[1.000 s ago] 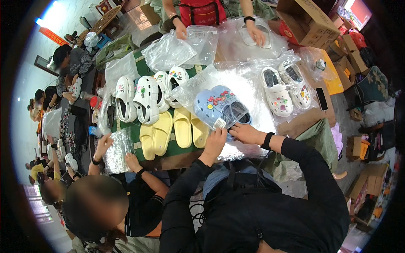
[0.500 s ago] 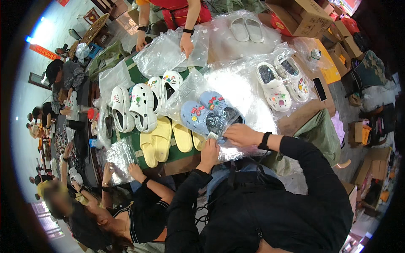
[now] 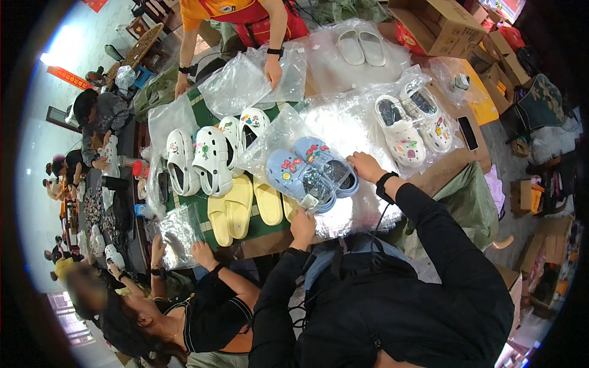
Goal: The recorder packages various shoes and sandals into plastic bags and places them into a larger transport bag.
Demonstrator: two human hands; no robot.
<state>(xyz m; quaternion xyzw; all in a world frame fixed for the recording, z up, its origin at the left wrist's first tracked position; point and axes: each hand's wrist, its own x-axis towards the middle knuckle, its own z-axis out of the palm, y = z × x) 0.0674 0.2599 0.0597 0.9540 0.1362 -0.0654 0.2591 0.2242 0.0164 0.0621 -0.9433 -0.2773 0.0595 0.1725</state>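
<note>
Head camera: a pair of blue clogs [image 3: 287, 173] lies in a clear bag [image 3: 261, 149] near the middle of the table [image 3: 261, 247]. The toes point up and to the left, and small red and yellow charms sit on top. The left hand [image 3: 302, 229] is at the near end of the bag, close to a little white tag [image 3: 309, 201]. Its fingers are bent together, but I cannot tell if they pinch the bag or only touch it. The right hand [image 3: 367, 167] (the one with a black band [image 3: 384, 185] on its wrist) is just to the right of the clogs. Its fingers are bent too, with the tips toward the shoes; I cannot tell if they hold anything.

Under the right hand is a shiny sheet [image 3: 381, 197]. To the left of the blue clogs are yellow slides [image 3: 240, 214] on a green mat [image 3: 261, 232], and above those are white clogs [image 3: 210, 156] with bright charms. More white clogs lie on the right in clear plastic, near a black phone [image 3: 467, 133]. At the far side, pale grey slides [image 3: 362, 48] sit next to each other. Across the table, a co-worker's hand [image 3: 273, 70] is down on some clear bags.
</note>
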